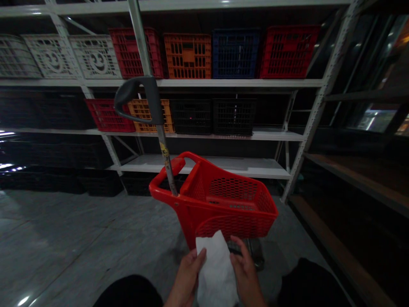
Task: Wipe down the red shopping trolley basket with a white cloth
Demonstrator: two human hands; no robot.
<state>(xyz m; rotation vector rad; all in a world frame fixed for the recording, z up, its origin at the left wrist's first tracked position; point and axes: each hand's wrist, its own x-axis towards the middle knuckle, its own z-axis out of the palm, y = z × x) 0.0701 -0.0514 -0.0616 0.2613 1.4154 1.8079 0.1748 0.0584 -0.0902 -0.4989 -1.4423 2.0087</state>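
White sheet (216, 273), paper or cloth (cannot tell which): held between my two hands, low in the view, near its centre. Left grip (189, 270): closed on the sheet's left edge, thumb lying on the near face. Right grip (244, 270): closed on the right edge, thumb against the margin, index finger raised and reaching past it. The sheet stands tilted up from between my hands; its uneven top edge rises above my left thumb to a peak.

Beyond the sheet: red cart (185, 209) on the grey floor (92, 234). The sheet's top overlaps the cart's lower side in view; contact cannot be told. A metal pole (168, 170) with a dark grey handle (156, 100) rises at the cart's handle end. Behind: white shelving (223, 83) carrying crates, among them an orange crate (188, 64) on the upper shelf.
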